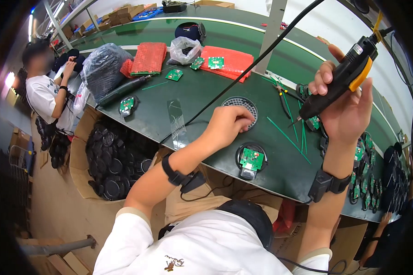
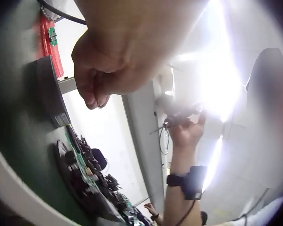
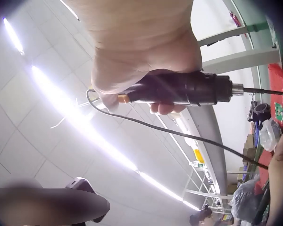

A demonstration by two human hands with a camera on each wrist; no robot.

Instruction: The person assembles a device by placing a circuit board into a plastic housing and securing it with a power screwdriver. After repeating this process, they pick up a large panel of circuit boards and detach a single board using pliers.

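Note:
My right hand (image 1: 351, 112) grips a black electric screwdriver (image 1: 342, 78) with an orange lever, raised over the bench's right side. Its bit points down and left; the right wrist view shows its dark body (image 3: 188, 89) in the palm. Over the near edge of a round grey dish (image 1: 253, 108) is my left hand (image 1: 225, 126), thumb and fingers curled together at the tips. Whether something small sits between those tips I cannot tell. In front of me a green circuit board (image 1: 251, 159) lies on a round black part (image 1: 239, 157).
Pliers (image 1: 282, 98) and thin green strips (image 1: 284, 133) lie right of the dish. Red bubble wrap (image 1: 149, 58), loose boards (image 1: 174, 74) and a second screwdriver (image 1: 121, 91) are at the back left. A black cable (image 1: 257, 59) crosses the bench. Several board assemblies (image 1: 365, 178) crowd the right.

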